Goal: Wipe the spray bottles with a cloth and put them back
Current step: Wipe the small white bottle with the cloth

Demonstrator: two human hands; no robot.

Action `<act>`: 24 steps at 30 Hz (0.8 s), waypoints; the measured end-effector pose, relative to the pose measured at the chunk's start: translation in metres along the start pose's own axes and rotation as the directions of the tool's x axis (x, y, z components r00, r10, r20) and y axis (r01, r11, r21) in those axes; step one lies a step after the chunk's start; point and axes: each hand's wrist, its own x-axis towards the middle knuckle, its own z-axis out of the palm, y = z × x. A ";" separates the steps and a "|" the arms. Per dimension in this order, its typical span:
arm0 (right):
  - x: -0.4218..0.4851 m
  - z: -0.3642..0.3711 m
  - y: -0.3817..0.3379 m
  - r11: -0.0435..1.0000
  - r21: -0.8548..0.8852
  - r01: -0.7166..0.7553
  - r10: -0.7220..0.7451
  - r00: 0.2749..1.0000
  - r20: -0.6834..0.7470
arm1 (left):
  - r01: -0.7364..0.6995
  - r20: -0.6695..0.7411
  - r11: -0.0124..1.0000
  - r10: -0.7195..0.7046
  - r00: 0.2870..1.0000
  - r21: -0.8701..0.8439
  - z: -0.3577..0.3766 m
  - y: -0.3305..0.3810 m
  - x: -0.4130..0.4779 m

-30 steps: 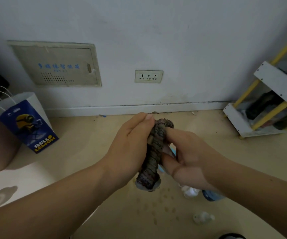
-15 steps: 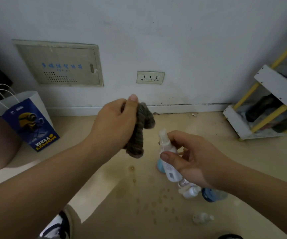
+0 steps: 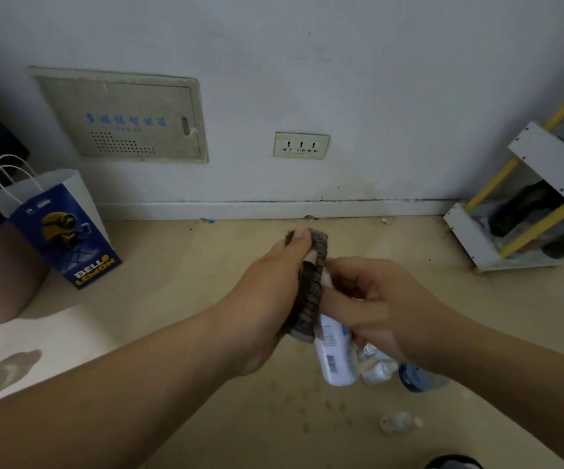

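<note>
Closing again after half a second apart, the left hand (image 3: 267, 306) has brought the dark grey ribbed cloth (image 3: 309, 299) back against the white plastic spray bottle with a barcode label (image 3: 338, 357). The cloth now covers the bottle's upper part and nozzle, which were bare a moment ago.

The left fingers (image 3: 299, 240) are curled round the cloth, thumb on top, pressing it to the bottle. The right hand (image 3: 389, 309) grips the bottle's middle from the 3 o'clock side, its fingers wrapped round the body. The bottle is held in the air above the beige floor (image 3: 206, 265), just past centre toward 5 o'clock, base tilted down.

This looks like a fresh wiping stroke on the same bottle, so the job seems mid-way. The small clear bottles (image 3: 380, 370) and a blue one (image 3: 419, 379) lie on the floor at 5 o'clock, and whether they are wiped I cannot tell.
</note>
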 end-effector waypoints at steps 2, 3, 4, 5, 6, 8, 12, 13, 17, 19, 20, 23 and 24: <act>-0.001 0.000 0.001 0.998 0.037 -0.053 0.053 0.999 0.001 | 0.087 0.014 0.993 -0.086 0.996 -0.083 0.001 -0.008 0.000; -0.001 0.000 0.001 0.995 0.059 -0.081 0.082 0.997 -0.011 | 0.100 0.011 0.990 -0.099 0.995 -0.097 0.002 -0.014 0.001; 0.000 0.000 0.001 0.991 0.084 -0.103 0.106 0.994 -0.039 | 0.107 0.009 0.988 -0.106 0.994 -0.112 0.004 -0.019 0.001; 0.001 -0.001 0.001 0.987 0.108 -0.121 0.130 0.989 -0.076 | 0.105 -0.006 0.988 -0.106 0.994 -0.113 0.005 -0.026 0.001; 0.003 -0.004 0.002 0.982 0.124 -0.139 0.154 0.981 -0.117 | 0.100 -0.033 0.989 -0.104 0.994 -0.108 0.007 -0.032 0.000; 0.007 -0.010 0.003 0.974 0.148 -0.170 0.196 0.963 -0.187 | 0.134 -0.077 0.985 -0.143 0.987 -0.107 0.011 -0.044 -0.003; 0.011 -0.012 0.006 0.969 0.174 -0.173 0.215 0.942 -0.259 | 0.229 -0.115 0.958 -0.251 0.961 -0.171 0.020 -0.056 -0.010; 0.010 -0.009 0.008 0.961 0.213 -0.176 0.227 0.941 -0.249 | 0.222 -0.132 0.954 -0.251 0.959 -0.201 0.019 -0.055 -0.009; 0.009 0.003 0.002 0.932 0.339 -0.127 0.208 0.954 -0.217 | 0.109 -0.140 0.964 -0.146 0.979 -0.242 0.008 -0.035 0.000; 0.011 0.003 -0.004 0.912 0.398 -0.100 0.198 0.956 -0.215 | 0.090 -0.135 0.952 -0.134 0.982 -0.291 0.004 -0.028 -0.003; 0.012 0.002 -0.006 0.898 0.429 -0.098 0.211 0.952 -0.224 | 0.105 -0.114 0.937 -0.151 0.982 -0.334 0.005 -0.027 -0.005; 0.017 0.000 -0.005 0.889 0.451 -0.085 0.231 0.932 -0.281 | 0.142 -0.087 0.903 -0.193 0.977 -0.406 0.008 -0.030 -0.008; 0.018 0.001 -0.003 0.901 0.427 -0.081 0.223 0.930 -0.294 | 0.151 -0.109 0.921 -0.202 0.973 -0.360 0.009 -0.031 -0.007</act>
